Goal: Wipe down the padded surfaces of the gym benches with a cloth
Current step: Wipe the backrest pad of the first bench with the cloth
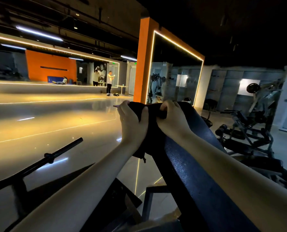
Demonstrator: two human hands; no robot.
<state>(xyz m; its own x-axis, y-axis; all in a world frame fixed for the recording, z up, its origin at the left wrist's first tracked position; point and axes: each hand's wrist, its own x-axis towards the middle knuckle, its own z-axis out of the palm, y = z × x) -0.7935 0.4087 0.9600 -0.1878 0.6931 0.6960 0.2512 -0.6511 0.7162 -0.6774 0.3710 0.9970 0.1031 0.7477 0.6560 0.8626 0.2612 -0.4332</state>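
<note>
Glossy gym flooring (55, 124) is reflecting strip lights behind the inclined bench pad (189, 158). My left hand (132, 121) and right hand (171, 118) are both clutching the dark cloth (150, 136) at the pad's top end. I am judging this pad as underway, with its lower length still needing wiping.

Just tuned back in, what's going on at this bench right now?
A person is working at the top end of the inclined bench pad, both hands on a dark cloth draped over its upper edge. The left hand grips the cloth on the pad's left side; the right hand grips it at the top. A loose tail of cloth hangs below the left wrist. A black bar sits off to the left.
</note>
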